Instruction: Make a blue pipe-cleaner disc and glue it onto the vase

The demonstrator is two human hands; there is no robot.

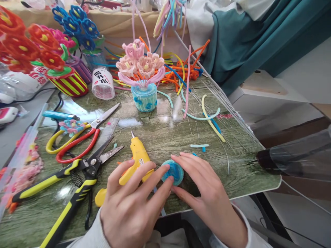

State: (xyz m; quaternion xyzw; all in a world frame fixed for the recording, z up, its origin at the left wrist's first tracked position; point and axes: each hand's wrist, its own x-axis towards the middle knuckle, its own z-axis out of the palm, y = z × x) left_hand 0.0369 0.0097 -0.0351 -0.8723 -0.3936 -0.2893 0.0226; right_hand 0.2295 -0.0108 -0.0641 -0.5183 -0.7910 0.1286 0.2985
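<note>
A small round pot (178, 174) covered in blue pipe cleaner sits between my hands near the table's front edge, its round top facing up. My left hand (134, 199) presses its index finger and thumb onto the pot's top, while its other fingers spread over a yellow hot glue gun (137, 151). Curled around the pot's right side is my right hand (204, 189), fingers on the far rim and thumb on the near side. Short blue pipe cleaner scraps (199, 146) lie just beyond. Farther back stands a finished-looking blue pot (144, 96) with pink pipe-cleaner flowers (139, 62).
Yellow-black snips (90, 168) and red-yellow scissors (95, 127) lie at left. A clear cup (102, 84) and a striped flowerpot (68, 82) stand behind. Loose pipe cleaners (176, 74) and thin wires (227, 106) spread across the back right. A dark-capped clear object (266, 161) overhangs the right edge.
</note>
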